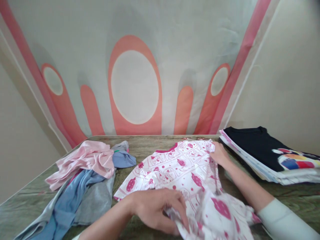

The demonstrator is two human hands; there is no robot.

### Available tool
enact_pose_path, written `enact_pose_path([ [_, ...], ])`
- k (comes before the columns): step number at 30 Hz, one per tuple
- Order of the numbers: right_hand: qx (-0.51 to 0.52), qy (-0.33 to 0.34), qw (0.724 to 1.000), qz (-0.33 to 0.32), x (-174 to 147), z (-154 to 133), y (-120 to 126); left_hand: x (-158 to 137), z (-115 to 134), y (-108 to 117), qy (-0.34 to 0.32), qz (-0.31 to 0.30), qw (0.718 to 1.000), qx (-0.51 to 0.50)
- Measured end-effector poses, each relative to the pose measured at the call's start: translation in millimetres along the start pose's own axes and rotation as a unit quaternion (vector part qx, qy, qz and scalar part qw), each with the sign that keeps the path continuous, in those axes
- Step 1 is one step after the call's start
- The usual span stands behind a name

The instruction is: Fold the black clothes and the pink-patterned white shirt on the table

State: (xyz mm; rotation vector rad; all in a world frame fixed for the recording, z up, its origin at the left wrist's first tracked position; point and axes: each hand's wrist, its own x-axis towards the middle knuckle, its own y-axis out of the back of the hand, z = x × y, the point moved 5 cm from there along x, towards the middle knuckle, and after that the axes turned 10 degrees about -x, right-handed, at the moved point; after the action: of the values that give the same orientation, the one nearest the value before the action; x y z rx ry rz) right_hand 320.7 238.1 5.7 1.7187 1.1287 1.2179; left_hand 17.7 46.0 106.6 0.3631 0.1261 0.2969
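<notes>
A white shirt with a pink print and a dark pink neckband point(175, 166) lies spread on the wooden table, its neck toward the wall. Its lower part is bunched up and slightly blurred near me. My left hand point(160, 210) is closed on the bunched fabric at the near side, thumb and fingers pinching it. At the far right, by the shirt's shoulder or sleeve, my right hand point(220, 155) grips the edge of the cloth; its fingertips are partly hidden.
Left of the shirt lies a loose heap of pink, blue and grey clothes point(87, 160). On the right is a neat stack of folded clothes point(260, 150), a black printed shirt on top. The table point(140, 142) meets a wall covering with orange shapes point(135, 130).
</notes>
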Motion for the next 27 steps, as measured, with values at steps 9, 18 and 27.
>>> enact_pose_path([
  [9, -0.004, 0.21, 0.974, -0.09, -13, -51, 10, -28, -59, 56, 0.188, 0.339, 0.902, 0.189],
  [18, -0.021, 0.232, 0.955, -0.182, -29, -54, -18, -29, -145, 100, 0.312, 0.313, 0.839, 0.318],
  [27, -0.081, 0.173, 0.968, -0.162, -8, -38, -46, 8, -182, 197, 0.242, 0.257, 0.865, 0.357],
])
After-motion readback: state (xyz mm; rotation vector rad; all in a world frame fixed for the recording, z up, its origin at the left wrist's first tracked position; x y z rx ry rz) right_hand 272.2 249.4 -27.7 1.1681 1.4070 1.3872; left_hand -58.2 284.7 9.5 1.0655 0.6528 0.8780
